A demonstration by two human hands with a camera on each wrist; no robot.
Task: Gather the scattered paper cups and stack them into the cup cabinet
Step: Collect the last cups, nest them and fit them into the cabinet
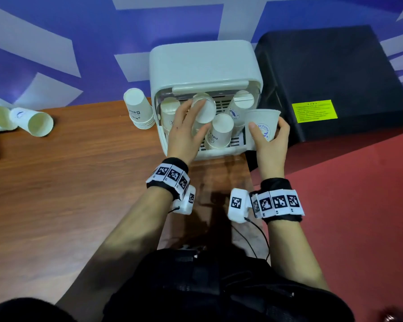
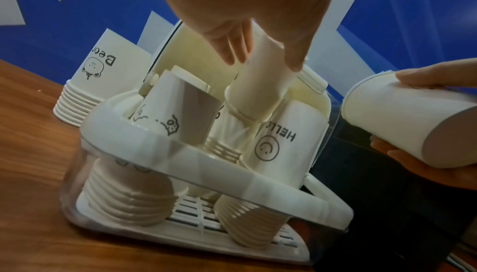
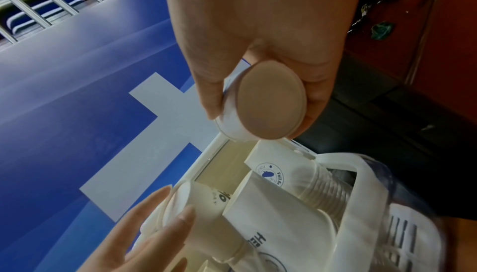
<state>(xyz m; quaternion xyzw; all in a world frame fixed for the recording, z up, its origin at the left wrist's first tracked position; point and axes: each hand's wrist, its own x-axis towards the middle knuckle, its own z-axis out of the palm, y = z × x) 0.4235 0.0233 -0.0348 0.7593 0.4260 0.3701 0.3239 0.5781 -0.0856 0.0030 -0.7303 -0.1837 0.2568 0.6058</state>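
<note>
At the desk's far edge sits the cup cabinet (image 1: 205, 66), door open, several inverted stacks of paper cups inside. Left hand (image 1: 186, 133) reaches into it, fingers (image 2: 294, 60) curled round the top cup (image 1: 204, 110) of a middle stack, base up; judged as seating or straightening that stack. Right hand (image 1: 271, 145) holds a single paper cup (image 1: 262, 123) just beside the cabinet's right side, thumb and fingers wrapped round its wall, clear of the opening.

Step in hand, by judgement: loading cups, well along. Next move likely calls for turning the held cup mouth-down and nesting it onto a stack once the left hand clears; tilt must match or it jams.

Still outside: an inverted stack (image 1: 140, 110) just left of the cabinet, and loose cups lying on their sides (image 1: 32, 120) near the desk's left edge.

Only the head view shows those loose cups. Left wrist view shows the slatted tray (image 2: 185, 221) and the stack rims low down. Right wrist view shows the held cup's base (image 3: 271, 100), hidden from the head.
</note>
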